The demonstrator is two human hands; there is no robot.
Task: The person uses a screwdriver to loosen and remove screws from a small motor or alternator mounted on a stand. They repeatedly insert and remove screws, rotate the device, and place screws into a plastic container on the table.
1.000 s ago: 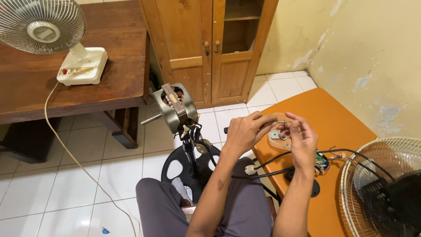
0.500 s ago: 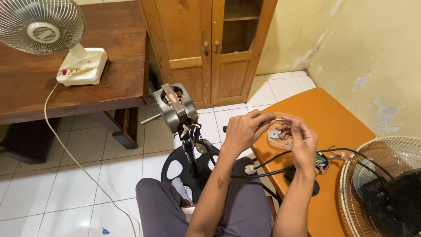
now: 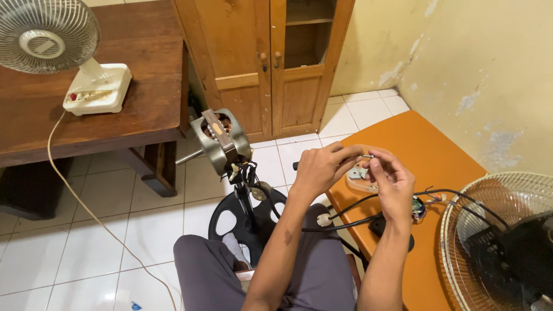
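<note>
The left hand (image 3: 319, 169) and right hand (image 3: 394, 178) meet above the near edge of the orange table (image 3: 443, 167). Both pinch a thin metal pin (image 3: 367, 156) between fingertips: the left closes on its near end, the right on its far end. Directly beneath lies a small tan plate (image 3: 358, 179) carrying grey metal parts (detail too small to tell). Black cables (image 3: 357, 213) run across the table under the right wrist to a small circuit piece (image 3: 417, 207). A bare fan motor (image 3: 222, 138) stands on a black stand (image 3: 245, 213) left of the hands. A fan guard (image 3: 495, 236) rests at the table's right. A white fan (image 3: 57, 52) sits on the wooden desk (image 3: 115, 115). The cupboard (image 3: 271, 63) behind shows one dark open compartment, contents unclear.
</note>
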